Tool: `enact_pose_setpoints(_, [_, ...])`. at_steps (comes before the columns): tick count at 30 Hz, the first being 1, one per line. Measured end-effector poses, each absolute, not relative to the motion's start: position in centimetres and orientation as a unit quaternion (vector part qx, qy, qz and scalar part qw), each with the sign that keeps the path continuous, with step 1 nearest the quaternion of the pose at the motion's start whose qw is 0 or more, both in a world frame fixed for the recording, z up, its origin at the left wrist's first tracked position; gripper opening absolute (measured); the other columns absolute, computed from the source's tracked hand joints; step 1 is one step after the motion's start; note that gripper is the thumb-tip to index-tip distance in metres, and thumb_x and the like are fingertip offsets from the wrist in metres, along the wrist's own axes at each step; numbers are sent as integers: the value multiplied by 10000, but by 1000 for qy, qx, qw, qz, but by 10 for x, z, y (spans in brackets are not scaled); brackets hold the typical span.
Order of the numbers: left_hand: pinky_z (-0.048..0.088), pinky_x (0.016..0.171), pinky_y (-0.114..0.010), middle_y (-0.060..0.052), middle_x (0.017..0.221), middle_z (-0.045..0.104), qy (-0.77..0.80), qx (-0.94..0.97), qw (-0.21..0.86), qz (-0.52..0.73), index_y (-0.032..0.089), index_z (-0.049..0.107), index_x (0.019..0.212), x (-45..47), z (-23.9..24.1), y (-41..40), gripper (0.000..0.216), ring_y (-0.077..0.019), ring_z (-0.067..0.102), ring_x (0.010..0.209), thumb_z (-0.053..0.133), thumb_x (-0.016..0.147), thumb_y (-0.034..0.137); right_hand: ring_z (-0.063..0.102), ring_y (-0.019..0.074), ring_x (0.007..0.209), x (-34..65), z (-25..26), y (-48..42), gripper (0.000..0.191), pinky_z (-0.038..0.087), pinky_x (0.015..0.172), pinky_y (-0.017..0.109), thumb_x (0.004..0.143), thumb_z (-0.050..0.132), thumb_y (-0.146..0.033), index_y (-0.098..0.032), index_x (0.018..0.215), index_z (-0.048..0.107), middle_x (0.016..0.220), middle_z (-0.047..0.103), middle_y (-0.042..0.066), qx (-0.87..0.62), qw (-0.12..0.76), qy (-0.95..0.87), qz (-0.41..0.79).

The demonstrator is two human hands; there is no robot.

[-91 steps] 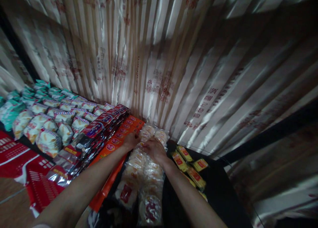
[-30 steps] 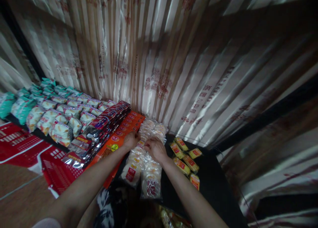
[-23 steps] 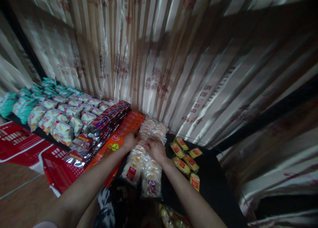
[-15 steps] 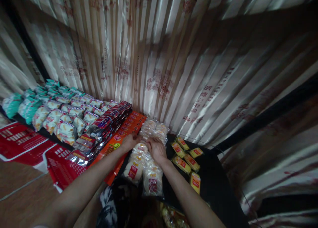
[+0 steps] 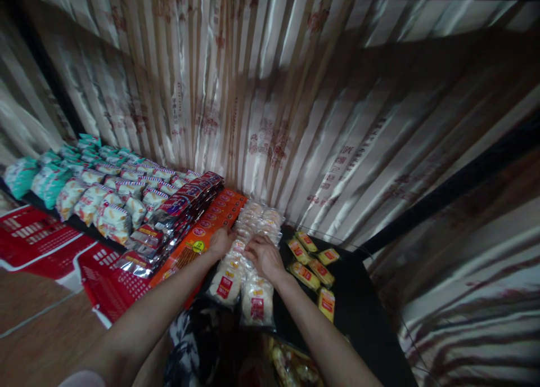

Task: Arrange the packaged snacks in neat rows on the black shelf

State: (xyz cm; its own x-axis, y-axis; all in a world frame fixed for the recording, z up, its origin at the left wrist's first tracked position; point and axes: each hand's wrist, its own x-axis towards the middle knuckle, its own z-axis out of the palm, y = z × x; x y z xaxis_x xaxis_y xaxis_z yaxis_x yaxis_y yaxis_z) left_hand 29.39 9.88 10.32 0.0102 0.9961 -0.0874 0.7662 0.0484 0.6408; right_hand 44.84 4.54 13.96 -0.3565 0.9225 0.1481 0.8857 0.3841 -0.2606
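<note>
Two rows of clear-wrapped packs of round pale biscuits (image 5: 224,287) with red labels lie on the black shelf surface (image 5: 358,314). My left hand (image 5: 222,242) is closed at the left edge of the left row, its thumb side up and fingertips partly hidden. Over the right row, my right hand (image 5: 265,256) bends its fingers down onto a biscuit pack (image 5: 257,305), closed against the wrapping. Both hands touch packs in the middle of the rows, a short gap apart. More packs (image 5: 270,221) extend behind them to the curtain.
Orange flat packets (image 5: 211,224) and stacked dark red packets (image 5: 185,207) lie to the left, then rows of white-and-teal bags (image 5: 112,218). Red baskets (image 5: 99,277) stand below. Small yellow packs (image 5: 304,274) are scattered right. A pleated curtain (image 5: 270,111) hangs behind; a black post (image 5: 455,190) slants at right.
My right hand has shifted slightly down and left over the packs. The near packs look more evenly aligned. The left hand has moved slightly left, and the view has tilted a little.
</note>
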Motion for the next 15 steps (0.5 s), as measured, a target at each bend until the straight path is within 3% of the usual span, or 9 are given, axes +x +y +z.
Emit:
enact_pose_setpoints(7, [397,688,-246,-103,983,644,663,667,249,232,151,573,983,284,107,90,335,-192,592,884,492,798,418,515,164,892,440,138,47,121,340,865,278,807,540,-220,-199,733,633,847,614,32,-592,151,-789,69])
enact_pose_setpoints(15, [387,612,-216,-38,821,676,655,676,279,189,172,627,836,277,107,81,189,-149,603,748,510,793,314,526,161,869,432,133,46,145,337,887,291,811,508,-222,-202,740,633,848,615,24,-620,173,-763,61])
